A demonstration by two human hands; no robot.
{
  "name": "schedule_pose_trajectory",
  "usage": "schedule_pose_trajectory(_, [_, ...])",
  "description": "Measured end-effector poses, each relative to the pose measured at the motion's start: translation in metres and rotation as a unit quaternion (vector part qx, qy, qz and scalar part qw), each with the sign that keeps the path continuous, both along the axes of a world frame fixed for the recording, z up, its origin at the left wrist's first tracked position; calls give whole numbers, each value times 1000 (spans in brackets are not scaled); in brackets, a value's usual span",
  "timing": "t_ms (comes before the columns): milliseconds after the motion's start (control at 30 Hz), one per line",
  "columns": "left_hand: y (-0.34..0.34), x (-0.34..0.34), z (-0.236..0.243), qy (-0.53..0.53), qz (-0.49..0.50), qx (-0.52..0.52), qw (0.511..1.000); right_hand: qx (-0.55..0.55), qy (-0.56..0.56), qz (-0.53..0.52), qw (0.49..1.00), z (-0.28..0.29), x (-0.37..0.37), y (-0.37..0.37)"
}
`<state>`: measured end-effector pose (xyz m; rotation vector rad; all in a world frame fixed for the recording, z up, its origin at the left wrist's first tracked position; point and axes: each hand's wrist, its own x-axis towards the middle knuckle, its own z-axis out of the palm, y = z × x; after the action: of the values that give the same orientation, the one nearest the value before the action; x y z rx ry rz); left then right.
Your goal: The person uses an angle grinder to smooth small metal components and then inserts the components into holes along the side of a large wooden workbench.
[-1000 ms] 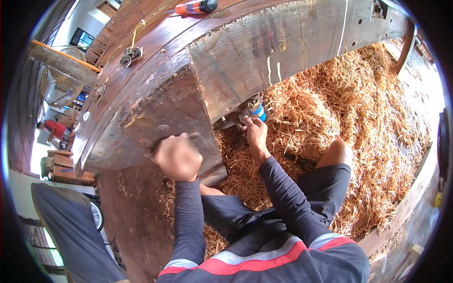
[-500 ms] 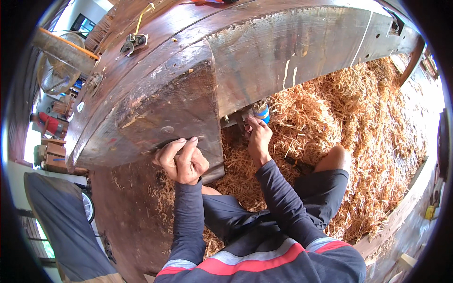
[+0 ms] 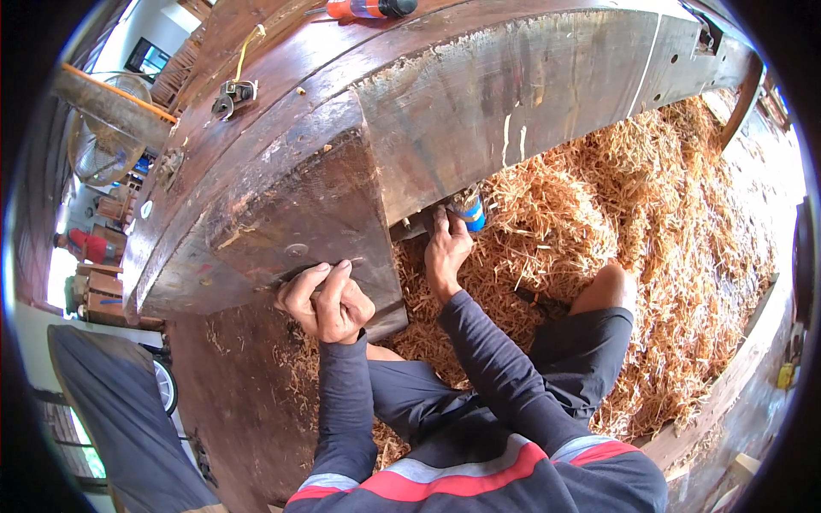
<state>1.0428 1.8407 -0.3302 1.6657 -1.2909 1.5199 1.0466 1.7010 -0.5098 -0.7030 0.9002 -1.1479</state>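
My left hand (image 3: pixel 327 303) is curled closed against the face of a thick dark wooden block (image 3: pixel 291 205); whatever its fingers may grip is hidden. My right hand (image 3: pixel 448 250) reaches up under the lower edge of a long curved wooden beam (image 3: pixel 513 111), beside the block. Its fingertips are bent around something dark there that I cannot make out. Touching or very close to those fingers is a blue cylindrical object (image 3: pixel 474 215), partly covered by the beam and the shavings.
Wood shavings (image 3: pixel 658 282) are heaped right of my legs, with a dark tool (image 3: pixel 539 299) among them. On the wooden top lie an orange-and-black tool handle (image 3: pixel 363 8) and a small metal device (image 3: pixel 233 98) with yellow tape. A fan (image 3: pixel 107 137) and a person in red (image 3: pixel 85 245) are far left.
My right hand has shifted slightly left, its fingers reaching further under the beam. My left hand stays at the block. The view has moved a little, showing more of the orange handle.
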Motion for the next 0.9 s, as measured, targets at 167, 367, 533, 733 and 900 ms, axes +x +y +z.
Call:
schedule_pose_trajectory(167, [-5, -1, 0, -2, 5, -3, 1000, -74, 155, -46, 984, -7, 5, -3])
schedule_pose_trajectory(367, [-2, 0, -1, -8, -3, -14, 1000, -122, 251, -20, 960, -1, 4, 3])
schedule_pose_trajectory(533, [3, -8, -4, 52, -1, -14, 999, -115, 241, -112, 957, -1, 16, 6])
schedule_pose_trajectory(733, [5, -5, -1, 57, -12, 17, 998, -47, 23, 4, 999, -3, 1, 4])
schedule_pose_trajectory(900, [10, -1, 6, 38, 3, 22, 999, 19, 17, 25, 999, 16, 3, 8])
